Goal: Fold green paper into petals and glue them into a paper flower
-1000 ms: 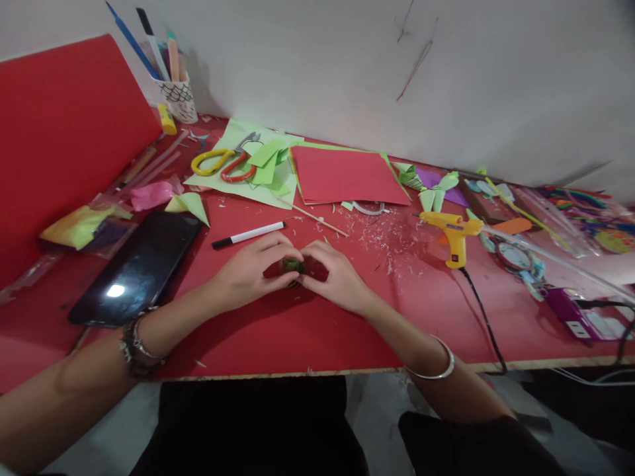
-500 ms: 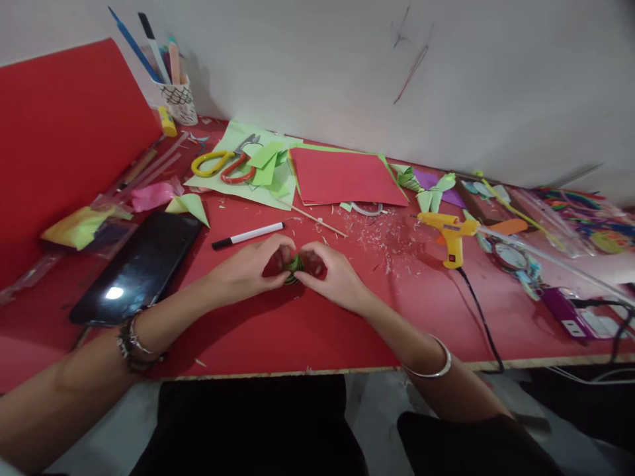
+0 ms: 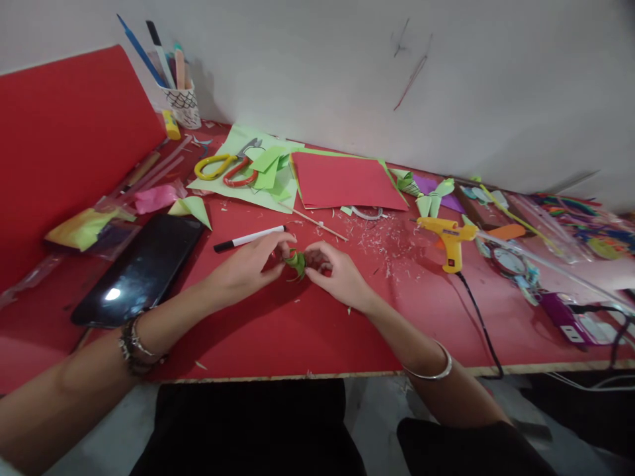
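Note:
Between my two hands, above the red tabletop (image 3: 278, 337), is a small folded green paper piece (image 3: 296, 263) with dark stripes. My left hand (image 3: 255, 263) pinches it from the left with thumb and fingertips. From the right, the thumb and curled fingers of my right hand (image 3: 337, 272) hold its other side. Just behind my left hand lies a white marker with a black cap (image 3: 253, 238). A thin wooden stick (image 3: 320, 223) rests beyond the hands.
A yellow glue gun (image 3: 450, 239) with a black cord lies to the right. To the left sits a black phone (image 3: 141, 271). Scissors (image 3: 238, 170) and red paper sheets (image 3: 350, 182) are at the back, near a pen cup (image 3: 183, 106). Paper scraps (image 3: 381, 241) litter the table.
The green paper piece has turned between my fingers and more of it shows. My fingers have loosened and drawn slightly apart around it. The view has shifted a little.

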Motion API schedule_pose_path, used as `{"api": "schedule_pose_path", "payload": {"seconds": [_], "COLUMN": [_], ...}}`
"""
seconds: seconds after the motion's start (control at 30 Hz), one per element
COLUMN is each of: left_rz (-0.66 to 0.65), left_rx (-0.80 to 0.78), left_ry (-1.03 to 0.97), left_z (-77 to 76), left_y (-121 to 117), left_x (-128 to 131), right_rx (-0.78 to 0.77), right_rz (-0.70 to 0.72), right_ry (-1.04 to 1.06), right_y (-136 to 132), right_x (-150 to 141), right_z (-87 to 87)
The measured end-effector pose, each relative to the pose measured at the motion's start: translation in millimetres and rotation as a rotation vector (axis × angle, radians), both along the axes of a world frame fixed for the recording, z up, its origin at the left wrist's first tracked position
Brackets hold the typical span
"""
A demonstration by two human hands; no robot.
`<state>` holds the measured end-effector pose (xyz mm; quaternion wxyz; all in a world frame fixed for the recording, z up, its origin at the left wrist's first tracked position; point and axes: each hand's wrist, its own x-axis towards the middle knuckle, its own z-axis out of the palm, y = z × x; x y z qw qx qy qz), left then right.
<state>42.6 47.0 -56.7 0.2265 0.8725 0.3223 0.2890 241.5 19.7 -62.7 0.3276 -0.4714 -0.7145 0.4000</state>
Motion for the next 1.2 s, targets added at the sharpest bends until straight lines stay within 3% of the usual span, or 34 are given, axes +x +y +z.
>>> {"api": "schedule_pose_path", "payload": {"seconds": [0.3,0.5,0.67,0.77,0.87,1.0,1.1,1.2], "left_rz": [0.149,0.046,0.066,0.048,0.002,-0.11,-0.082,0.018], "left_rx": [0.261,0.57,0.832,0.849,0.767,0.771,0.859,0.789], "left_ry": [-0.027,-0.028,0.024,0.055,0.14,0.214,0.188,0.134], "left_z": [3.1,13.7,20.3,20.7,25.0,38.8,43.7,39.4], "left_y": [-1.1,-1.6,-5.1,-7.4,-8.3,-6.1,-3.0,-0.4], "left_x": [-1.1,-5.1,-9.8,-11.4,-14.1,-20.7,-24.6,-24.2], "right_rx": [-0.005,0.022,0.092,0.11,0.135,0.114,0.076,0.19], "right_rz": [0.0,-0.074,-0.131,-0.13,-0.126,-0.173,-0.404,-0.435], "right_ry": [0.066,0.024,0.018,0.035,-0.022,-0.341,-0.692,-0.66], "right_y": [1.7,5.8,6.1,-1.5,-8.9,-13.2,-26.8,-58.2], "right_x": [-0.7,1.7,8.5,12.9,24.5,55.5,75.7,81.5], "right_z": [-4.0,1.5,18.0,30.6,42.5,59.7,76.9,93.9]}}
